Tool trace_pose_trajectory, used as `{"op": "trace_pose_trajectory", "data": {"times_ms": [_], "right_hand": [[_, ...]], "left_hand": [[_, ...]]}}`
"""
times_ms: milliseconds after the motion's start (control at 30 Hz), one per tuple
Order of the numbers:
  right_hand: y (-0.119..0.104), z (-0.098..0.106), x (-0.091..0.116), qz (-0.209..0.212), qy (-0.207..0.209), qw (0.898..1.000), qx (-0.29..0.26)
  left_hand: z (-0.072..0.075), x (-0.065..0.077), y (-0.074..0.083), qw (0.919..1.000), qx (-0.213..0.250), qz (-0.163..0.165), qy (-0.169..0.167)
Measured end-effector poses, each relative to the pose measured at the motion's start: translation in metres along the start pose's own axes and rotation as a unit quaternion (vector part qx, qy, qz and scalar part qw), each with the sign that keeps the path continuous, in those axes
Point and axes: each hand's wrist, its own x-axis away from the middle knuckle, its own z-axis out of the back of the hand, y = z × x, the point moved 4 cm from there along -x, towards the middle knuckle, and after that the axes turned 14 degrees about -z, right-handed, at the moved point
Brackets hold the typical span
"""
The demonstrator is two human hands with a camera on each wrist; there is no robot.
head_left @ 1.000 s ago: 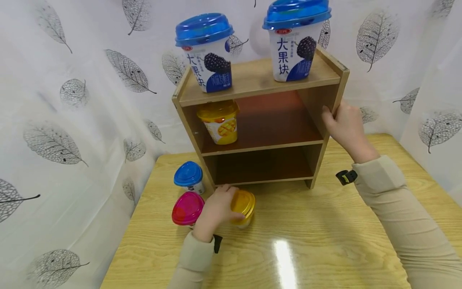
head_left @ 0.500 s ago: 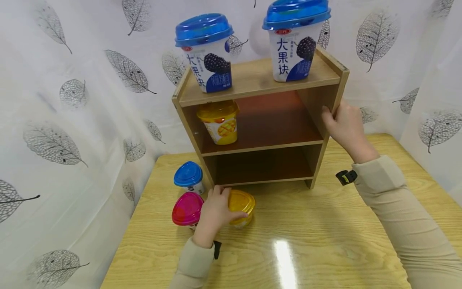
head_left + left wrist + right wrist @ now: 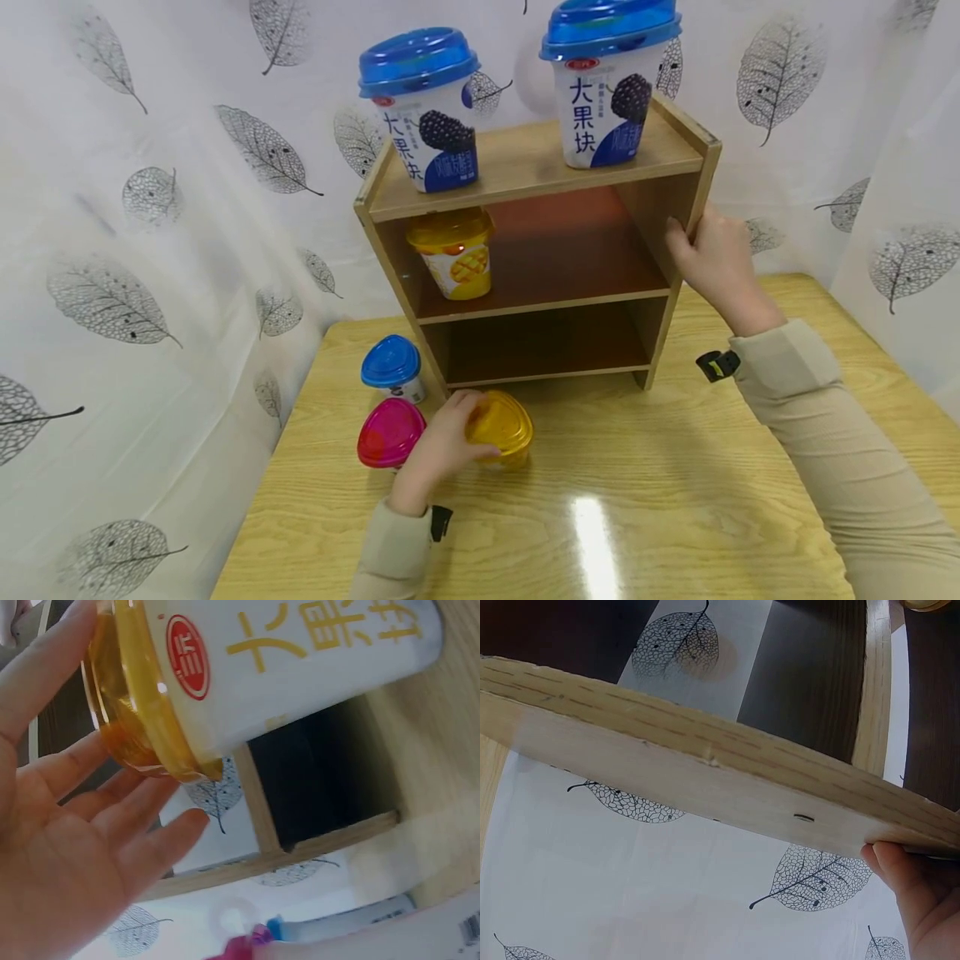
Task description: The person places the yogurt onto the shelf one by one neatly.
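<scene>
My left hand (image 3: pixel 442 447) is beside a yogurt cup with a yellow lid (image 3: pixel 501 423) on the table, in front of the shelf's left leg. In the left wrist view the fingers (image 3: pixel 142 817) are spread and loosely bent by the yellow lid (image 3: pixel 139 690); fingertip contact is unclear. White sides and yellow lettering show on this cup. My right hand (image 3: pixel 722 265) grips the right side panel of a small wooden shelf (image 3: pixel 686 242), thumb on the front. In the right wrist view, its fingers (image 3: pixel 900 874) press the panel's outer face.
Left of my left hand stand a pink-lidded cup (image 3: pixel 392 432) and a blue-lidded cup (image 3: pixel 391 361). A yellow mango cup (image 3: pixel 457 258) sits on the middle shelf, at left. Two blackberry cups, one left (image 3: pixel 431 108) and one right (image 3: pixel 607 87), stand on top.
My left hand has drawn slightly left and shows more of the yellow lid, which looks a little turned. My right hand keeps its grip on the shelf.
</scene>
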Motion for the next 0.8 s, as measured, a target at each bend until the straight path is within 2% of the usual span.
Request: {"op": "trace_pose_trajectory", "data": {"times_ms": [100,200,467,800], "right_hand": [[-0.001,0.001,0.000,0.000,0.001,1.000,0.002],[-0.001,0.001,0.000,-0.002,-0.004,1.000,0.004],[0.000,0.001,0.001,-0.009,-0.009,1.000,0.002],[-0.001,0.001,0.001,-0.004,-0.002,1.000,-0.002]], "left_hand": [[-0.001,0.002,-0.003,0.9998,0.013,-0.016,0.006],[-0.003,0.006,-0.006,0.9991,0.036,-0.013,0.019],[-0.017,0.020,-0.017,0.9927,0.099,0.018,0.066],[-0.028,0.029,-0.026,0.9799,0.166,0.049,0.100]]}}
